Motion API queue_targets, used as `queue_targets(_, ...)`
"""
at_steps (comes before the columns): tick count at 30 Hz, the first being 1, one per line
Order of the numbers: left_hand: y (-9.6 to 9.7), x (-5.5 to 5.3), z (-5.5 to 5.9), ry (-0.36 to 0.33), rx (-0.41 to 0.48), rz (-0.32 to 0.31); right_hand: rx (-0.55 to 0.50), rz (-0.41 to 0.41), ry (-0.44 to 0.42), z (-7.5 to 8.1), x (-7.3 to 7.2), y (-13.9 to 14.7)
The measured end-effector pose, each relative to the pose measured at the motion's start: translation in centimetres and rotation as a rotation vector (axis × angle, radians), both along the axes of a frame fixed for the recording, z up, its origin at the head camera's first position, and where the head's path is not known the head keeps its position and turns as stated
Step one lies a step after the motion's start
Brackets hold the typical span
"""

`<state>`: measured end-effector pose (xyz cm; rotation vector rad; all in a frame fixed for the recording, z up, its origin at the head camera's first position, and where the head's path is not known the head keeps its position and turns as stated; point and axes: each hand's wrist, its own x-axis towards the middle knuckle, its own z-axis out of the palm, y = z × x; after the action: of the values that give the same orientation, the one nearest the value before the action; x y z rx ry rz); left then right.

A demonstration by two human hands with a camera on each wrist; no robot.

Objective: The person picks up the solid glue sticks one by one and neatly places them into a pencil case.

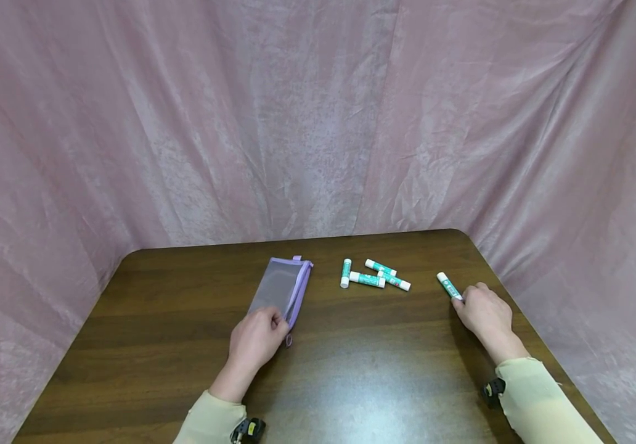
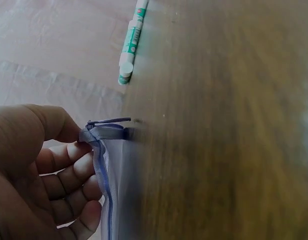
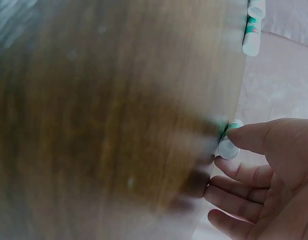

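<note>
My left hand (image 1: pixel 257 338) pinches the near end of a purple-edged mesh zipper pouch (image 1: pixel 276 285) that lies flat on the table. In the left wrist view, thumb and index finger meet at the pouch's corner (image 2: pixel 89 134), beside the dark zipper pull (image 2: pixel 109 121). Over at the right, my right hand (image 1: pixel 484 313) holds one green and white glue stick (image 1: pixel 447 283) near its closer end. Its thumb (image 3: pixel 254 136) and index finger lie on either side of the stick's white end (image 3: pixel 228 149) in the right wrist view.
Between the hands, toward the back, several more glue sticks lie close together; one (image 1: pixel 346 273) points away from me and another (image 1: pixel 366 279) lies sideways. The brown wooden table (image 1: pixel 351 364) has rounded far corners. Pink curtains (image 1: pixel 318 123) hang around it.
</note>
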<state>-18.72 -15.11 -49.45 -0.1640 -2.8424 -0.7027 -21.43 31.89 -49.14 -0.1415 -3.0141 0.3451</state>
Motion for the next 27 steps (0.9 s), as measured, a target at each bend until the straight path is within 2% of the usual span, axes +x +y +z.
queue_targets(19, 0.37, -0.23, 0.18, -0.02, 0.054, 0.025, -0.058, -0.018, 0.014, -0.13, -0.13, 0.42)
queue_targets(27, 0.45, -0.24, 0.15, 0.006, 0.048, 0.033, -0.108, -0.041, 0.068, -0.17, -0.17, 0.13)
